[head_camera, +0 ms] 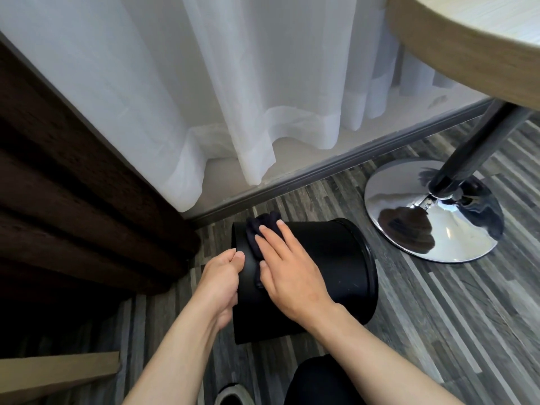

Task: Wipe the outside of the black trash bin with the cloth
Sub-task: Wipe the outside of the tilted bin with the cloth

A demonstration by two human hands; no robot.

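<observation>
The black trash bin (336, 267) lies tipped on its side on the striped floor, its rimmed end to the right and its flat end to the left. My left hand (222, 285) grips the bin's left edge, thumb on the outer wall. My right hand (289, 270) lies flat on the upper side of the bin, fingers spread, and presses a dark cloth (260, 229) against the wall. Most of the cloth is hidden under that hand; a bunched part shows beyond the fingertips.
A chrome table base (455, 229) with a dark post stands right of the bin, under a wooden tabletop (467, 39). White sheer curtains (233, 97) hang behind, a dark brown curtain (73, 185) at the left. Cardboard (58, 372) lies bottom left. My dark-clothed knee (324, 381) is below.
</observation>
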